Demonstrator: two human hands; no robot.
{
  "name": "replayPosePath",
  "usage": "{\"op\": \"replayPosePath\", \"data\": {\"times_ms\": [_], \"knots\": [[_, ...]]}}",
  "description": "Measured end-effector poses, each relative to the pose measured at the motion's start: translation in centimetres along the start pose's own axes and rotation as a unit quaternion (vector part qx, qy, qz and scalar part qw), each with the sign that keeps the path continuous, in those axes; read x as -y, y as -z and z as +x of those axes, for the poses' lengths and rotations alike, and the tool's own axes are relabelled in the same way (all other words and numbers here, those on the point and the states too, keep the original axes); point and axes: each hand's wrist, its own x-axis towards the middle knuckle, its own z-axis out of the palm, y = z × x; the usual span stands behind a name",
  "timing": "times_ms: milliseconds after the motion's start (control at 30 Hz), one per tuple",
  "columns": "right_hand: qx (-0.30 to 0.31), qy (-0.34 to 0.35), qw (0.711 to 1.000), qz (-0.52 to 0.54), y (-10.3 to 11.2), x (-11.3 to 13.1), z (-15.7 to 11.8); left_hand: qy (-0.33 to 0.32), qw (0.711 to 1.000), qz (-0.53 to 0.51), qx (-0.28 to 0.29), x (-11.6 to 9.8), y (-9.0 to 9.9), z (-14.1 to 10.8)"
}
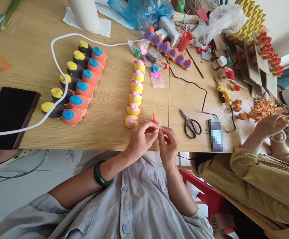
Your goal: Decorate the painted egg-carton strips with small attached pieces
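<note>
My left hand (141, 137) and my right hand (168, 143) meet at the table's front edge, fingertips pinched together. Between them is a small clear plastic bag (160, 125) with a red, clay-like lump (155, 118) sticking up at its far end. How the bag is folded between the fingers is hidden. Just beyond my left hand lies a yellow egg-carton strip (136, 87) with pale pink caps and small red bits on its cups. Small bags of pink clay (156, 79), blue clay (154, 68) and dark clay (151, 57) lie past the strip.
Left are carton strips in black-yellow (72, 68) and orange-blue (87, 74), crossed by a white cable (53, 53), and a dark tablet (8, 116). Right are scissors (191, 124), a phone (216, 134), a yellow glue gun (223, 93) and another person's hand (267, 127) near orange carton pieces (265, 109).
</note>
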Motion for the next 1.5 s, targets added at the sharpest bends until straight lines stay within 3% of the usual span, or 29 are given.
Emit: {"op": "replayPosePath", "data": {"times_ms": [267, 467, 667, 833, 1067, 1267, 1400, 1500], "knots": [[-0.023, 0.027, 0.998, -0.050, -0.1, -0.1, 0.4, 0.002, 0.997, 0.071, 0.027, 0.1, 0.0, -0.3], [0.015, 0.062, 0.997, -0.046, 0.0, -0.4, 0.2, 0.035, 0.997, 0.033, 0.055, 0.2, 0.0, 0.1], [0.050, 0.044, 0.996, -0.060, 0.3, -0.6, 0.3, -0.035, 0.979, 0.180, 0.090, 0.6, 0.0, 0.2], [0.034, 0.056, 0.993, -0.100, 0.4, -1.0, 0.4, -0.047, 0.954, 0.263, 0.137, 0.8, -0.2, 0.1], [0.030, 0.037, 0.995, -0.083, 0.3, -1.0, 0.7, -0.045, 0.955, 0.261, 0.136, 0.5, -0.2, 0.3], [0.101, 0.062, 0.991, -0.060, 1.4, -0.6, 1.1, -0.023, 0.956, 0.260, 0.136, 0.0, 0.0, 0.5], [0.085, 0.088, 0.989, -0.080, 1.7, -0.6, 0.9, -0.015, 0.954, 0.267, 0.136, -0.4, -0.2, 0.4], [0.075, 0.108, 0.987, -0.092, 1.7, -0.7, 0.8, -0.009, 0.933, 0.325, 0.154, -0.7, -0.4, 0.3]]}}
